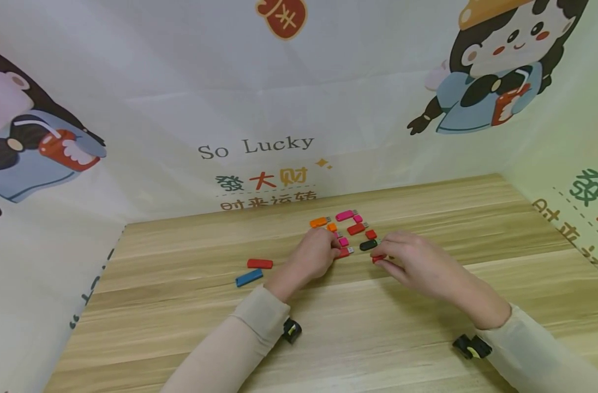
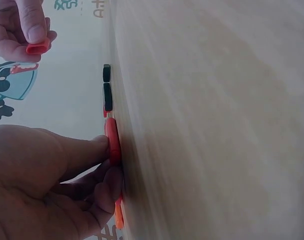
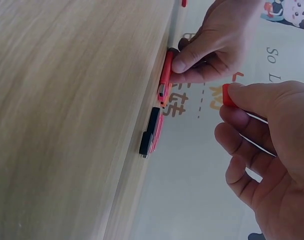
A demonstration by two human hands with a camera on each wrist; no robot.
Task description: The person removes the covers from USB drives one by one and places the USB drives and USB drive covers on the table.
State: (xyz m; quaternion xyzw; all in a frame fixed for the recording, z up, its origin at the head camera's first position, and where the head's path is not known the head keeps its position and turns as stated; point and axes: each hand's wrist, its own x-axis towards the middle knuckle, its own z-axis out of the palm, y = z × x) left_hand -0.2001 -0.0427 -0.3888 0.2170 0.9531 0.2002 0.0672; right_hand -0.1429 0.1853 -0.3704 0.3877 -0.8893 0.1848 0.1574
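In the head view my left hand (image 1: 315, 254) pinches a red USB stick (image 1: 344, 252) at the table surface, its metal plug pointing right. Thumb and fingers grip its sides in the left wrist view. Across from it, my right hand (image 1: 417, 263) holds a small red cap (image 3: 227, 95) between thumb and fingertips, raised off the table, its hollow end showing in the left wrist view. Just beyond the right fingertips lies a black USB stick (image 1: 368, 245). Past the left hand, a pink cap (image 1: 344, 242) sits beside a pink stick that the hand partly hides.
Farther back lie an orange stick (image 1: 319, 222) with its orange cap (image 1: 332, 227), a magenta stick (image 1: 345, 215), and another red stick (image 1: 356, 229) beside a red cap (image 1: 371, 234). Left of the left arm are a red closed stick (image 1: 259, 263) and a blue one (image 1: 249, 278). Printed cloth walls surround the table.
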